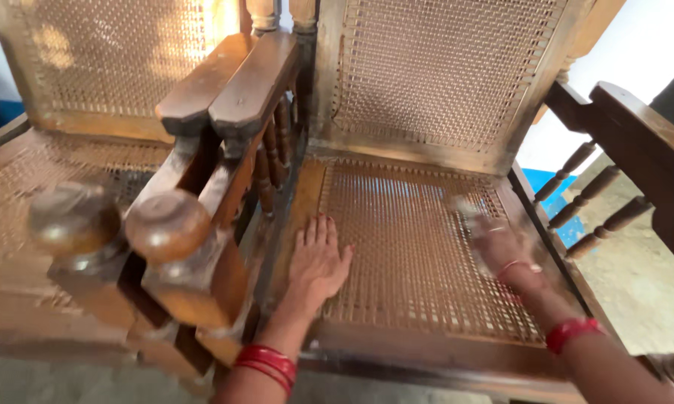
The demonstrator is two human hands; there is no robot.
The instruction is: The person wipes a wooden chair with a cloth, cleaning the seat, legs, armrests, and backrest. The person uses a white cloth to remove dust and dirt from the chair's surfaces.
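A wooden armchair with a woven cane seat [412, 247] and cane back [434, 75] stands in front of me. My left hand [316, 258] lies flat, palm down, on the left part of the seat by the wooden frame, fingers together and pointing away. My right hand [498, 243] is over the right part of the seat and is blurred by motion; something pale and blurred shows at its fingers, and I cannot make out whether it holds anything. Red bangles circle both wrists.
A second matching cane chair [90, 82] stands close on the left, its armrest [195, 86] side by side with this chair's left armrest [251, 82]. The right armrest [636, 142] with turned spindles sits at the right. Grey floor [636, 284] and a white wall lie beyond.
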